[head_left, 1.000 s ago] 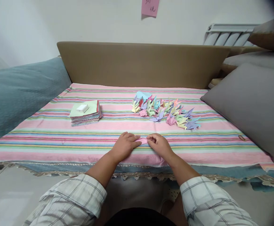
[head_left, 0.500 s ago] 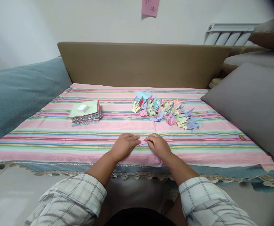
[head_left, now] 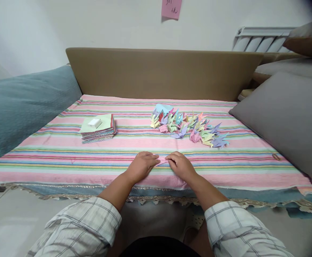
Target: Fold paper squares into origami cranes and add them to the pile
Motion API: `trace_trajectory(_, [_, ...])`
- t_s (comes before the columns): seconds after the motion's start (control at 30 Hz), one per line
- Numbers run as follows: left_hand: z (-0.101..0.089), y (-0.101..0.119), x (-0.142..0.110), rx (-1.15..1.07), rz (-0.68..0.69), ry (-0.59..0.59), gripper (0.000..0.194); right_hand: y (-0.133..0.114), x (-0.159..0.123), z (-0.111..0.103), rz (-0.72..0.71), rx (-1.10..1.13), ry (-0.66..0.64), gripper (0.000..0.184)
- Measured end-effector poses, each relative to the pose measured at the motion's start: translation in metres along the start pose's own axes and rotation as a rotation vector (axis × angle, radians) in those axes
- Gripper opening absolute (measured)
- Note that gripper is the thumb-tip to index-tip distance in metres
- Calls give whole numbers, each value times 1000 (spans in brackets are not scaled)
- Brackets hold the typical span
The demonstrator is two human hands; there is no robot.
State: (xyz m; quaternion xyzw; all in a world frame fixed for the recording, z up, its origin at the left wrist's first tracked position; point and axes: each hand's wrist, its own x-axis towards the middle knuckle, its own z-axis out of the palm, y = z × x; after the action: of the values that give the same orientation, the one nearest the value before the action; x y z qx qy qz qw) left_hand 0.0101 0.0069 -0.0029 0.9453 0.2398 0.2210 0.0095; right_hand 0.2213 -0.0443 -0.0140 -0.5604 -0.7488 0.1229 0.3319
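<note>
A small piece of folded pink paper (head_left: 161, 161) lies on the striped cloth (head_left: 65, 175) between my hands. My left hand (head_left: 142, 165) rests over its left end, fingers together and pressed down on it. At the right end, my right hand (head_left: 181, 165) pinches the paper between thumb and forefinger. Much of the paper is hidden under the fingers. Beyond my hands sits a group of folded paper cranes (head_left: 195, 135) in several colours. To the left is a stack of square coloured paper (head_left: 98, 135) with a small white block (head_left: 94, 123) on top.
A grey pillow (head_left: 284, 117) leans at the right, with a small brown object (head_left: 276, 157) beside it. A blue-covered armrest (head_left: 30, 107) bounds the left side. Behind the cloth rises a brown backrest (head_left: 158, 75). A light blue paper (head_left: 163, 108) lies behind the cranes.
My right hand has shifted very slightly to the right along the pink paper. My left hand and the other things look unmoved.
</note>
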Motion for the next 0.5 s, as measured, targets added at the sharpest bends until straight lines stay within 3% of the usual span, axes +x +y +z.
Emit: trace_trajectory(0.5, [3, -1, -2, -4, -10, 10, 24, -3, 1, -1, 122, 105, -11, 16])
